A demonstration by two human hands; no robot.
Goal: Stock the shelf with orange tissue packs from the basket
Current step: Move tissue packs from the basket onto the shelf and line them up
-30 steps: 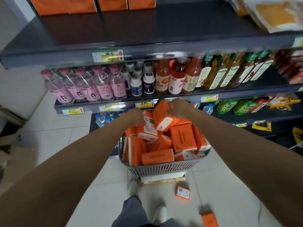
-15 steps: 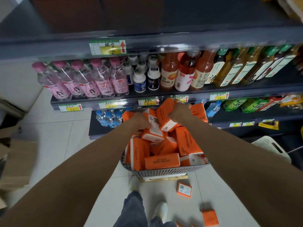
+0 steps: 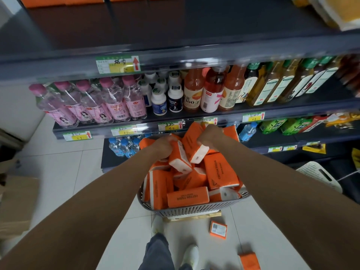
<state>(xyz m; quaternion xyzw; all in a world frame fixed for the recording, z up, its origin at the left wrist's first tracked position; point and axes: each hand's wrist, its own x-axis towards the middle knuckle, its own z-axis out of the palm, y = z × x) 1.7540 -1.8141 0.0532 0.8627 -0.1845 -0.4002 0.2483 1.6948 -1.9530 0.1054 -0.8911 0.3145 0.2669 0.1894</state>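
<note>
Hands meet over the heaped basket. Our left hand (image 3: pixel 164 148) curls its fingers round one orange tissue pack (image 3: pixel 180 157), tilted with its white end down. Our right hand (image 3: pixel 209 136) has its fingers clenched on a second pack (image 3: pixel 191 146), which touches the first at its 1 o'clock. Both packs sit at the top of the pile; whether they are clear of it we cannot tell.

The grey basket (image 3: pixel 194 211) stands on the floor at 6 o'clock from the middle of our view, crammed with more orange packs lying at all angles. The front pack (image 3: pixel 187 197), lying along the near rim, reads COTTON TISSUE.

The dark top shelf (image 3: pixel 175 32) spans 12 o'clock, with orange packages (image 3: pixel 64 0) at its back toward 11 o'clock. On the shelf below it stand pink-capped bottles (image 3: pixel 87 102) at 9 o'clock and juice bottles (image 3: pixel 212 90) just past 12.

On the tiled floor at 5 o'clock from the basket lie two loose packs: one label-up pack (image 3: pixel 218 229) near the rim, and a farther pack (image 3: pixel 250 261) by the bottom edge.
</note>
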